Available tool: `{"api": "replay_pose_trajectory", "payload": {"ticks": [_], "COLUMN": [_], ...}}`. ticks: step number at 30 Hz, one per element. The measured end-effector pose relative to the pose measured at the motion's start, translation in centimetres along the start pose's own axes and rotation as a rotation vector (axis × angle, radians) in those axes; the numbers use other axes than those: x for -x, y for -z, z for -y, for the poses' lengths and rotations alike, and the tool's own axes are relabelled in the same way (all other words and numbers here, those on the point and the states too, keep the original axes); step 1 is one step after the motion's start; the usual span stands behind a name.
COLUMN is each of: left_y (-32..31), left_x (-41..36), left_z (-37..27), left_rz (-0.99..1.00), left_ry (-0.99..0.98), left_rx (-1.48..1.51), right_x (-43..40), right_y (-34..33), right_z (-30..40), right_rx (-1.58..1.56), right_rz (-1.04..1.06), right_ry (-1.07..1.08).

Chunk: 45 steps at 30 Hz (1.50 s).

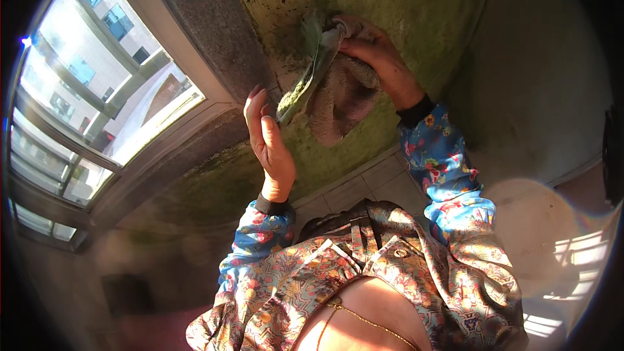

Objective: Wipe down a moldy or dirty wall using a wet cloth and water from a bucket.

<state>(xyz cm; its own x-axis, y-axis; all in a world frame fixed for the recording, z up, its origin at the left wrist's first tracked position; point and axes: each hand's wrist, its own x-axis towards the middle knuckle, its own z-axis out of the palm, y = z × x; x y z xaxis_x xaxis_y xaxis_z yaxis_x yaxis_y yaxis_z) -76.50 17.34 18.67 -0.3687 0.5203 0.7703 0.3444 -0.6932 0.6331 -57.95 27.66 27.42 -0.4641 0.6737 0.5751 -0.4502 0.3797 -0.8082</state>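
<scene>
My right hand [380,61] grips a brownish towelling cloth [341,102], part of it bunched between thumb and fingers, the rest hanging in folds. At those same fingertips is the upper end of a long green strip [307,85] that looks like a plant leaf. Its lower part is lit and shows a rough yellow-green surface. My left hand [270,146] is raised beside the strip's lower end, thumb and fingers apart and nothing held in them. Whether it touches the strip I cannot tell. Another green leaf-like piece [312,27] shows behind the strip's top.
A framed window [190,53] with bars outside is at the left. Beyond my hands spreads a green, stained surface [414,0], bordered by a dark grey band [204,19]. Pale tiles [385,173] lie below. Sunlight patches fall at the lower right.
</scene>
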Motion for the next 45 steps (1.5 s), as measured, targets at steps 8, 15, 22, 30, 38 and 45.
{"api": "replay_pose_trajectory", "payload": {"ticks": [8,15,22,30,38,45], "left_y": [-5.1,-3.5,-5.5,-4.2,-5.0,-5.6], "left_x": [1.1,1.3,1.1,-9.0,-34.4,-22.7], "left_z": [-2.3,2.3,-1.4,-5.8,-11.7,0.3], "left_rz": [0.343,0.118,0.146,-0.051,-0.138,0.191], "left_ry": [0.68,0.539,0.482,0.078,-1.218,-1.068], "left_rx": [0.958,0.542,0.461,0.312,-1.031,-1.198], "right_x": [5.4,3.1,4.7,6.3,15.6,27.5], "right_y": [-0.4,4.4,-0.2,0.2,11.4,17.4], "right_z": [-2.6,-8.8,-5.3,1.3,-6.9,-11.7], "right_rx": [-0.485,0.371,0.119,0.601,0.741,0.707], "right_rz": [-0.185,0.045,0.079,-0.052,-0.145,-0.282], "right_ry": [-0.21,-0.084,-0.051,0.342,-0.099,-0.472]}}
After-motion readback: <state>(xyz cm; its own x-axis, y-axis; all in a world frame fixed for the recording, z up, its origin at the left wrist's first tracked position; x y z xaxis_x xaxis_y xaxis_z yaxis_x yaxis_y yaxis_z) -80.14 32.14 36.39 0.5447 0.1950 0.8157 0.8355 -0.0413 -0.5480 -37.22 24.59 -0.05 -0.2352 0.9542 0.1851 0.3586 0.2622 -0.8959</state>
